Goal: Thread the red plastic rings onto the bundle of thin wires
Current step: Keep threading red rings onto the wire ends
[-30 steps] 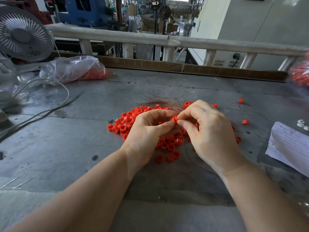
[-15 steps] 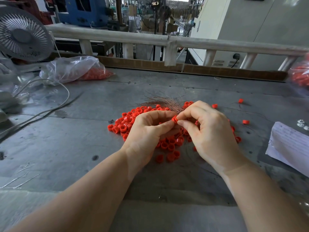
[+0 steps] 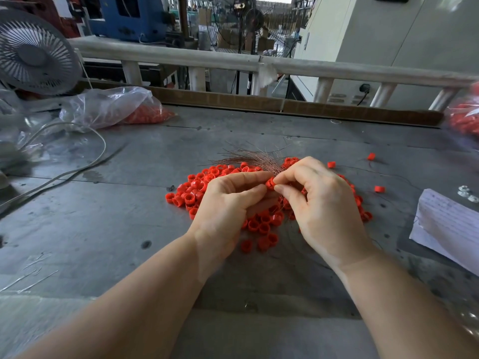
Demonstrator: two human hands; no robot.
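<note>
I count two hands, the left hand (image 3: 228,203) and right hand (image 3: 324,203), one wire bundle (image 3: 248,159), one red ring (image 3: 270,183) pinched between them, one loose heap of red rings (image 3: 191,195) too many to count, three stray rings (image 3: 379,189), one fan (image 3: 33,53).

Heap of rings (image 3: 197,193) mid-tabletop (image 3: 103,229), wire bundle (image 3: 248,158) just behind it, both hands over the heap, fan (image 3: 33,54) and plastic bag (image 3: 108,107) at the far left corner, paper sheet (image 3: 448,226) at the right edge, railing (image 3: 207,57) beyond the far edge.
</note>
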